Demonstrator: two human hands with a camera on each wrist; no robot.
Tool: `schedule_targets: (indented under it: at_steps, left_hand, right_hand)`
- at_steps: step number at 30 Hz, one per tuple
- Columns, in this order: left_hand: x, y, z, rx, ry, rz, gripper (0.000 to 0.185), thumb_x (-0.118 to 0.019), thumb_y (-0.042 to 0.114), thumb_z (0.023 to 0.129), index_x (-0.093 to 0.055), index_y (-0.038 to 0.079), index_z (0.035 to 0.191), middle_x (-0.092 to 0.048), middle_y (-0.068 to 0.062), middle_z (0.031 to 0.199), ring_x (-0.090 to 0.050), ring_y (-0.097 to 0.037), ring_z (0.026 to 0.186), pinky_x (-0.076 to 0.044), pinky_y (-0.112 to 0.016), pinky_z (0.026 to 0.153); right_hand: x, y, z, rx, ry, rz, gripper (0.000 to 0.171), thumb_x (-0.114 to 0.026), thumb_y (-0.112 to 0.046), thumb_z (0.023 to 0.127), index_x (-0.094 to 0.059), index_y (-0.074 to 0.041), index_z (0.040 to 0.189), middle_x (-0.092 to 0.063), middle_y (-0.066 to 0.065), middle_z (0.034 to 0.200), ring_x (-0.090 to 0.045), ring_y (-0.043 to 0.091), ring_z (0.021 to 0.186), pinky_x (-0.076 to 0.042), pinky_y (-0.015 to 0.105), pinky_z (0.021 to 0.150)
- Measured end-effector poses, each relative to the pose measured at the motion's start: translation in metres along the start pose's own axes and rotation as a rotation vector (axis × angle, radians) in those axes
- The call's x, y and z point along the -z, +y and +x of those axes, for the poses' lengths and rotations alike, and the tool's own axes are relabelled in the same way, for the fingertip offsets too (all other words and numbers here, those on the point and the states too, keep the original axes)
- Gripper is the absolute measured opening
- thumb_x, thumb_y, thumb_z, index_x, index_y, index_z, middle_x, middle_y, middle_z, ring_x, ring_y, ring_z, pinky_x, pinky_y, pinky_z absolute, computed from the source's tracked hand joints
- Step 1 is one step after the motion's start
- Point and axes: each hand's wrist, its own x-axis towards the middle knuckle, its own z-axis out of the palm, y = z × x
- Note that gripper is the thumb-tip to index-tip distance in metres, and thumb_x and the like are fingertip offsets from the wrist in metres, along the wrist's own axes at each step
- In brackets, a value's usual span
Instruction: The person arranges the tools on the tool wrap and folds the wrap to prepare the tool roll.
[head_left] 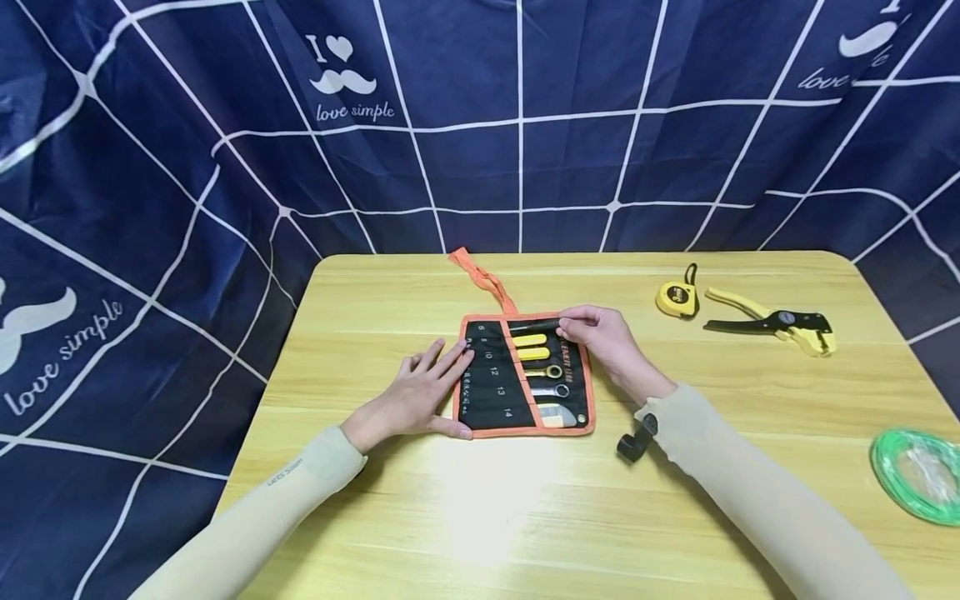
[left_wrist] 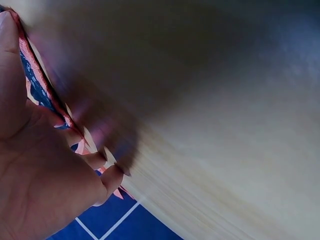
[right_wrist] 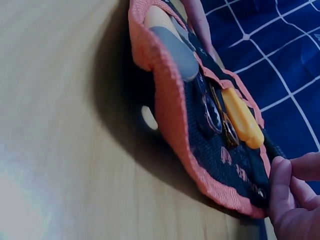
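Cream-sleeved forearms come in from the bottom of the head view, and both hands meet at a black fabric tool roll with orange trim lying flat in the middle of the pale wooden table. Left hand sits at the roll's 9 o'clock edge, fingers straight and spread, pressing the fabric down, not gripping anything. Right hand is up at about 1 o'clock on the roll, fingertips pinching the end of a thin black tool that lies across the top pocket. Below that in the pockets: two yellow-handled tools, a couple of metal ring spanners, and a grey-and-cream piece at the bottom.

Off at 2 o'clock there's a yellow tape measure, with yellow-and-black pliers just beside it. Over at 4 o'clock, a coil of green wire sits at the table edge.
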Motion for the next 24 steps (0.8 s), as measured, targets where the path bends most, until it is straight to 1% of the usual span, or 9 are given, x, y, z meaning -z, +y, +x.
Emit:
schedule_targets:
  at_steps: [3, 8, 10, 15, 18, 20, 24]
  left_hand:
    - [-0.001, 0.0, 0.0, 0.005, -0.004, -0.002, 0.126, -0.079, 0.073, 0.088, -0.018, 0.006, 0.175, -0.012, -0.017, 0.181, -0.01, -0.049, 0.164, -0.029, -0.069, 0.115]
    - [-0.002, 0.0, 0.0, 0.025, -0.021, -0.013, 0.126, -0.078, 0.073, 0.089, -0.016, 0.007, 0.176, -0.008, -0.017, 0.181, -0.006, -0.047, 0.165, -0.025, -0.07, 0.12]
    - [-0.001, 0.0, 0.0, 0.032, -0.03, -0.016, 0.126, -0.078, 0.074, 0.089, -0.015, 0.008, 0.176, -0.006, -0.018, 0.181, -0.005, -0.046, 0.165, -0.024, -0.07, 0.121]
    - [0.0, 0.001, 0.0, 0.03, -0.03, -0.025, 0.125, -0.079, 0.072, 0.089, -0.016, 0.006, 0.176, -0.008, -0.022, 0.18, -0.006, -0.047, 0.165, -0.024, -0.07, 0.12]
    - [0.0, 0.001, 0.0, 0.033, -0.034, -0.023, 0.125, -0.079, 0.072, 0.089, -0.016, 0.006, 0.176, -0.007, -0.022, 0.18, -0.006, -0.047, 0.165, -0.024, -0.07, 0.121]
    - [0.0, 0.001, 0.001, 0.037, -0.037, -0.022, 0.126, -0.078, 0.072, 0.089, -0.015, 0.007, 0.176, -0.007, -0.021, 0.181, -0.006, -0.046, 0.165, -0.023, -0.069, 0.121]
    - [0.0, 0.001, 0.001, 0.045, -0.044, -0.019, 0.127, -0.078, 0.074, 0.089, -0.013, 0.008, 0.176, -0.005, -0.019, 0.181, -0.004, -0.045, 0.165, -0.023, -0.069, 0.121]
  right_hand:
    - [-0.003, -0.001, 0.001, -0.016, -0.009, -0.037, 0.035, -0.068, -0.002, 0.107, -0.066, 0.015, 0.137, -0.08, 0.007, 0.108, -0.075, 0.004, 0.093, -0.058, 0.024, 0.089]
    - [-0.008, -0.005, 0.002, -0.029, -0.019, -0.104, 0.037, -0.07, -0.003, 0.103, -0.069, 0.01, 0.138, -0.078, 0.011, 0.118, -0.07, 0.008, 0.096, -0.057, 0.023, 0.085]
    - [-0.01, -0.005, 0.002, -0.031, -0.024, -0.113, 0.036, -0.07, -0.004, 0.103, -0.07, 0.01, 0.137, -0.078, 0.012, 0.117, -0.07, 0.009, 0.095, -0.058, 0.024, 0.084]
    - [-0.014, -0.006, 0.004, -0.043, -0.04, -0.106, 0.034, -0.071, -0.005, 0.103, -0.069, 0.01, 0.134, -0.08, 0.007, 0.108, -0.072, 0.011, 0.091, -0.059, 0.026, 0.081]
    - [-0.016, -0.005, 0.006, -0.038, -0.042, -0.114, 0.033, -0.071, -0.006, 0.103, -0.069, 0.01, 0.132, -0.079, 0.008, 0.108, -0.073, 0.013, 0.091, -0.059, 0.027, 0.08]
    - [-0.017, -0.004, 0.007, -0.025, -0.035, -0.14, 0.032, -0.072, -0.007, 0.103, -0.071, 0.01, 0.131, -0.079, 0.01, 0.11, -0.073, 0.014, 0.09, -0.059, 0.026, 0.08]
    - [-0.022, -0.003, 0.008, -0.002, -0.02, -0.231, 0.031, -0.073, -0.011, 0.104, -0.075, 0.008, 0.129, -0.078, 0.015, 0.115, -0.071, 0.013, 0.09, -0.057, 0.025, 0.079]
